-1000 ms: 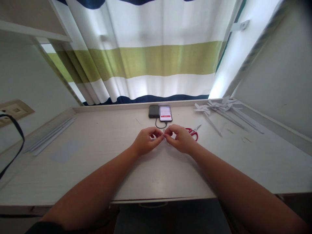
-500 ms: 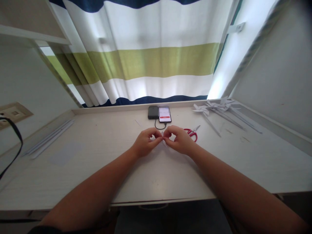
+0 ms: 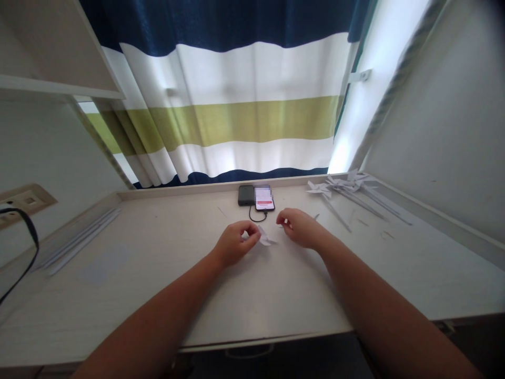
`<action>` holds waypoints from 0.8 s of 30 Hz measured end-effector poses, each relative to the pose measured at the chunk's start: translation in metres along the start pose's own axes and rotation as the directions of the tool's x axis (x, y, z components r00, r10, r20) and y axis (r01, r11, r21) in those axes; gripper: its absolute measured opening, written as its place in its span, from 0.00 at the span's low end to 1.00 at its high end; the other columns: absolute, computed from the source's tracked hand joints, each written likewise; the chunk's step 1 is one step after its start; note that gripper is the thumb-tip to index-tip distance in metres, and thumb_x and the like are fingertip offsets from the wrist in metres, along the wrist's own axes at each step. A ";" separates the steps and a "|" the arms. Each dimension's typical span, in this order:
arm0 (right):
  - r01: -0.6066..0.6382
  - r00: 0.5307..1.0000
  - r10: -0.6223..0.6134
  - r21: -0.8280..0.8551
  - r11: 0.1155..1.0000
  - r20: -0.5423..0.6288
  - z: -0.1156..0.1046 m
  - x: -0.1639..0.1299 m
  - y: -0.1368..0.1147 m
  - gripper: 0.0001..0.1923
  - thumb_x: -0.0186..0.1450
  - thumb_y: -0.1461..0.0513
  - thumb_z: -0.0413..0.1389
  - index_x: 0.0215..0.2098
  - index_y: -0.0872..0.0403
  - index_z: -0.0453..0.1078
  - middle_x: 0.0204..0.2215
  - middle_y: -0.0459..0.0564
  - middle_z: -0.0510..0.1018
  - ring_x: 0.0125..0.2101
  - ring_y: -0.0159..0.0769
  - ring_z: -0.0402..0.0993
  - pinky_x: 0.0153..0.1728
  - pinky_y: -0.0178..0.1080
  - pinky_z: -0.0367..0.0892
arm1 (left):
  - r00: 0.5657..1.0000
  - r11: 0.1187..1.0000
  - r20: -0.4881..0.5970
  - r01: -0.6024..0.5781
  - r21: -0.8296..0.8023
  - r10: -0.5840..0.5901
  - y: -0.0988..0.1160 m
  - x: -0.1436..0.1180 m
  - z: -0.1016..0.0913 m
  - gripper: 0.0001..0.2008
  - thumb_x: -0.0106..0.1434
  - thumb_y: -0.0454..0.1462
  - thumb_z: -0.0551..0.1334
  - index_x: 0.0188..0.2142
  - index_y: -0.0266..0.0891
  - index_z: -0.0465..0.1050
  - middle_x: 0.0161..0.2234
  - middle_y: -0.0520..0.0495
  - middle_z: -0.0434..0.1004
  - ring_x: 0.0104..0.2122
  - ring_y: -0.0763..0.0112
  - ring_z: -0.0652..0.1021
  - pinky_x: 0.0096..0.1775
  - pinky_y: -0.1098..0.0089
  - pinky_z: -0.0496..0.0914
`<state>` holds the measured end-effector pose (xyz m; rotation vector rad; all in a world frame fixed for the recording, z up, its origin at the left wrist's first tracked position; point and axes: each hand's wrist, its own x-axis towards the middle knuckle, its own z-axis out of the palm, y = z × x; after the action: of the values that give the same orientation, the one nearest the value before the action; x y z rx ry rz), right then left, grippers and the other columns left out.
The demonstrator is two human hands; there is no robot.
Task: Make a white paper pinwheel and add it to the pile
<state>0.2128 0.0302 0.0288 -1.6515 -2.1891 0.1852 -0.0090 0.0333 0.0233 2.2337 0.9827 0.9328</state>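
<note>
My left hand (image 3: 235,243) rests on the pale desk (image 3: 252,295) and pinches a small folded piece of white paper (image 3: 266,240) by its left end. My right hand (image 3: 300,227) hovers a short way to the right of the paper, apart from it, with fingers curled and nothing visible in them. The red scissors seen earlier lie behind my right hand and are mostly hidden; only a metal tip (image 3: 316,216) shows.
A phone (image 3: 264,198) lies beside a dark power bank (image 3: 246,195) at the desk's back edge, joined by a cable. Several white paper pinwheels on sticks (image 3: 347,192) lie at the back right. Long white strips (image 3: 81,237) lie at the left. A striped curtain hangs behind.
My hands were together pinching the paper; now my right hand has let go and moved right. The camera has tilted up slightly.
</note>
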 end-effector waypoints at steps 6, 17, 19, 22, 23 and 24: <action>-0.159 0.973 0.187 -0.193 0.968 0.137 -0.010 0.006 0.038 0.14 0.46 0.74 0.59 0.28 0.53 0.75 0.29 0.51 0.76 0.26 0.37 0.72 0.25 0.35 0.61 | 0.998 0.999 -0.048 0.032 -0.016 -0.033 0.000 -0.002 -0.001 0.07 0.59 0.38 0.58 0.30 0.37 0.73 0.28 0.50 0.74 0.29 0.73 0.73 0.28 0.75 0.65; -0.013 0.990 0.058 -0.326 0.945 0.129 -0.032 0.000 0.029 0.07 0.53 0.66 0.57 0.32 0.54 0.69 0.29 0.51 0.76 0.26 0.36 0.70 0.25 0.36 0.58 | 0.992 0.999 -0.121 0.019 -0.043 -0.024 0.001 -0.005 -0.002 0.07 0.59 0.38 0.59 0.30 0.37 0.73 0.29 0.49 0.76 0.29 0.72 0.74 0.28 0.74 0.66; -0.022 0.998 0.039 -0.301 0.953 0.051 -0.050 0.002 0.024 0.09 0.56 0.63 0.56 0.36 0.54 0.66 0.27 0.49 0.75 0.24 0.33 0.68 0.24 0.35 0.59 | 0.991 0.999 -0.135 0.014 -0.040 -0.019 0.001 -0.005 -0.002 0.07 0.59 0.38 0.59 0.30 0.37 0.73 0.29 0.49 0.76 0.29 0.72 0.73 0.28 0.74 0.65; 0.048 0.924 -0.055 -0.029 0.998 -0.377 -0.070 0.006 0.010 0.08 0.57 0.59 0.59 0.32 0.53 0.66 0.22 0.45 0.71 0.20 0.31 0.64 0.20 0.34 0.58 | 0.989 1.000 -0.150 -0.008 -0.028 0.004 0.002 -0.005 -0.002 0.07 0.59 0.38 0.59 0.31 0.38 0.74 0.29 0.49 0.76 0.29 0.72 0.73 0.29 0.73 0.65; 0.140 0.869 -0.063 0.122 0.983 -0.491 -0.073 0.007 0.003 0.09 0.58 0.57 0.59 0.31 0.53 0.66 0.21 0.44 0.69 0.19 0.30 0.63 0.19 0.34 0.58 | 0.989 1.000 -0.147 -0.015 -0.028 0.011 0.002 -0.005 -0.002 0.07 0.59 0.38 0.59 0.31 0.38 0.74 0.29 0.49 0.76 0.29 0.72 0.73 0.29 0.73 0.65; 0.254 0.800 -0.048 0.266 0.930 -0.598 -0.073 0.008 -0.004 0.11 0.58 0.55 0.59 0.31 0.53 0.66 0.21 0.43 0.69 0.19 0.30 0.63 0.19 0.34 0.59 | 0.990 1.000 -0.142 -0.017 -0.026 0.013 0.002 -0.005 -0.002 0.07 0.59 0.38 0.59 0.31 0.38 0.74 0.29 0.48 0.77 0.29 0.71 0.73 0.28 0.73 0.65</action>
<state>0.2354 0.0271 0.0983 -1.1339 -1.6885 -0.0052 -0.0116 0.0284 0.0242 2.1786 1.0104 1.1180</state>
